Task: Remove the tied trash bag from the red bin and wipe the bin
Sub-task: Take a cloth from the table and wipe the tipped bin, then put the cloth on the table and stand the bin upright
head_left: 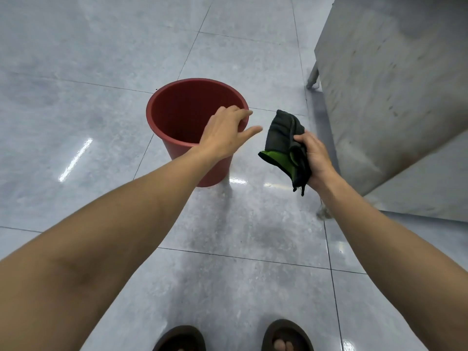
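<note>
The red bin point(177, 115) stands upright on the tiled floor, and the part of its inside that I can see holds nothing. My left hand point(228, 131) hovers over the bin's near right rim, fingers spread and holding nothing. To the right of the bin, my right hand point(315, 158) grips a crumpled dark grey cloth with a green edge point(285, 145), held in the air above the floor. No trash bag is in view.
A grey metal cabinet or counter point(385, 84) on legs stands at the right, close to my right hand. Glossy grey floor tiles point(76, 84) stretch to the left and behind the bin. My two sandalled feet point(233, 338) are at the bottom edge.
</note>
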Available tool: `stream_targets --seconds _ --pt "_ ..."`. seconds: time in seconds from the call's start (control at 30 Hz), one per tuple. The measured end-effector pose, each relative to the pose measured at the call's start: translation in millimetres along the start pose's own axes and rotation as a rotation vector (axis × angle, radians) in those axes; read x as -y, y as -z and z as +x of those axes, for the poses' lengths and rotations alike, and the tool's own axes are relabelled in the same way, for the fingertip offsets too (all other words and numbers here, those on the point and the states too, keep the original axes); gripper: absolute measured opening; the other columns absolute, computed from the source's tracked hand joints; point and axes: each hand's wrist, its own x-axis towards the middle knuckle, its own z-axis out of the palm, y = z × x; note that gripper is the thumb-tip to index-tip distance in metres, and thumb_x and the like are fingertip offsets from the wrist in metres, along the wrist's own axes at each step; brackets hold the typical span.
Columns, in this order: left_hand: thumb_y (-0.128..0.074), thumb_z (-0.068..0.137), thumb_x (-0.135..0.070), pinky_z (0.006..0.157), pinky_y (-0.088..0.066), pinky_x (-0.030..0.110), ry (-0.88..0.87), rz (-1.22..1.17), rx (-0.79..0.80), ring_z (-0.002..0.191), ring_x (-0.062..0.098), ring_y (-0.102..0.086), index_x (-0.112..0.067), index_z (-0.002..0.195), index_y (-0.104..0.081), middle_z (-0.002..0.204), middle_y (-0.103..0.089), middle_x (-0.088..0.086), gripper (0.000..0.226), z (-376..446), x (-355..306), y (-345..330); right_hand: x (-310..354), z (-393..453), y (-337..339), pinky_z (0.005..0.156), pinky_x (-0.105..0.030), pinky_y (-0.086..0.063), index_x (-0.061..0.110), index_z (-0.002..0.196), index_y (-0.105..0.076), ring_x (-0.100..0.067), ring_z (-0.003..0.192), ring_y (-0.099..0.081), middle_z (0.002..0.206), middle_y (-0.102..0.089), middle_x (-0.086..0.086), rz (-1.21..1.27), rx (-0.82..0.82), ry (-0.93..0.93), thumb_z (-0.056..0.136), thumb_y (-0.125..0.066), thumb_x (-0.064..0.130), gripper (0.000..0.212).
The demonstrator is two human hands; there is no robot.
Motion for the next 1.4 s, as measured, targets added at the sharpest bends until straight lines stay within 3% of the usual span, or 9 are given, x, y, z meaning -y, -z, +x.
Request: stream_targets --seconds 0.2,0.47,0.6,0.7,0.8,1.0,1.13,1.3,1.4 --pt "-0.069 0.085 -0.044 0.098 -0.048 0.031 0.197 -0.446 0.088 0.11 0.013 -0.061 -0.016 0.114 -0.071 0.112 -0.071 -0.004 0.04 13.6 -31.6 -1.9 15.0 -10.9 -7.3 0.079 -0.033 -0.058 0.013 0.102 -0.073 -0.023 0.089 -0.071 0.101 -0.073 -0.011 0.105 0.185 -0.135 0.093 -0.058 0.026 0.022" --pt "-0.07 0.087 -0.03 0.088 -0.056 0.039 0.378 -0.639 -0.038 0.092 0.019 -0.069 -0.009 0.093 -0.072 0.094 -0.073 0.005 0.022 17.4 -41.9 9.7 30.1 -16.0 1.3 0.098 -0.04 -0.053 0.005 0.126 -0.067 -0.029 0.125 -0.06 0.136 -0.06 -0.019 0.305 0.401 -0.339 0.088 -0.041 0.075 0.083" --pt "-0.066 0.09 -0.025 0.09 -0.054 0.047 0.464 -0.769 -0.076 0.097 0.03 -0.068 -0.004 0.089 -0.068 0.097 -0.072 0.015 0.021 25.2 -39.6 18.8 44.1 -22.0 6.6 0.106 -0.037 -0.048 0.011 0.128 -0.066 -0.024 0.126 -0.059 0.137 -0.061 -0.013 0.328 0.468 -0.23 0.079 -0.069 0.058 0.068" --pt "-0.064 0.092 -0.023 0.086 -0.057 0.045 0.484 -0.872 -0.081 0.096 0.03 -0.07 -0.009 0.082 -0.066 0.095 -0.072 0.013 0.017 35.8 -37.7 24.7 56.3 -13.0 1.5 0.095 -0.033 -0.056 0.012 0.123 -0.069 -0.021 0.111 -0.069 0.124 -0.069 -0.01 0.237 0.344 -0.199 0.084 -0.073 0.03 0.043" --pt "-0.062 0.094 -0.023 0.083 -0.059 0.037 0.454 -0.896 -0.047 0.093 0.022 -0.07 -0.018 0.085 -0.068 0.095 -0.073 0.005 0.011 51.6 -36.2 31.6 71.5 2.9 -11.3 0.077 -0.034 -0.061 0.011 0.123 -0.067 -0.022 0.097 -0.073 0.114 -0.074 -0.011 0.158 0.168 -0.248 0.093 -0.064 0.028 0.035" --pt "-0.062 0.093 -0.017 0.069 -0.059 0.033 0.533 -0.984 0.008 0.086 0.023 -0.07 -0.019 0.085 -0.067 0.09 -0.071 0.004 0.01 102.5 -39.5 67.0 127.7 30.8 -43.2 0.085 -0.044 -0.059 0.005 0.126 -0.064 -0.032 0.106 -0.069 0.119 -0.07 -0.018 0.102 -0.012 -0.291 0.091 -0.067 0.021 0.038" --pt "-0.07 0.088 -0.016 0.052 -0.054 0.023 0.624 -1.058 -0.002 0.079 0.022 -0.068 -0.014 0.085 -0.068 0.09 -0.071 0.007 0.004 122.7 -68.0 118.3 191.7 21.3 -70.5 0.071 -0.04 -0.062 0.006 0.115 -0.069 -0.029 0.088 -0.074 0.104 -0.075 -0.015 0.118 -0.139 -0.343 0.089 -0.071 0.017 0.028" --pt "-0.08 0.078 -0.01 0.062 -0.057 0.023 0.692 -1.13 0.008 0.082 0.02 -0.072 -0.005 0.102 -0.067 0.095 -0.072 0.008 0.028 146.5 -125.4 216.4 300.2 -7.0 -101.9 0.078 -0.044 -0.061 0.006 0.114 -0.069 -0.031 0.091 -0.073 0.106 -0.074 -0.015 0.102 -0.213 -0.385 0.089 -0.071 0.017 0.027" --pt "-0.077 0.078 -0.004 0.063 -0.058 0.021 0.714 -1.143 0.017 0.081 0.018 -0.071 -0.006 0.104 -0.065 0.091 -0.071 0.005 0.029 160.0 -162.9 277.7 369.6 -28.0 -121.1 0.065 -0.04 -0.062 0.006 0.111 -0.069 -0.029 0.08 -0.073 0.105 -0.074 -0.014 0.086 -0.251 -0.415 0.087 -0.07 0.013 0.025"
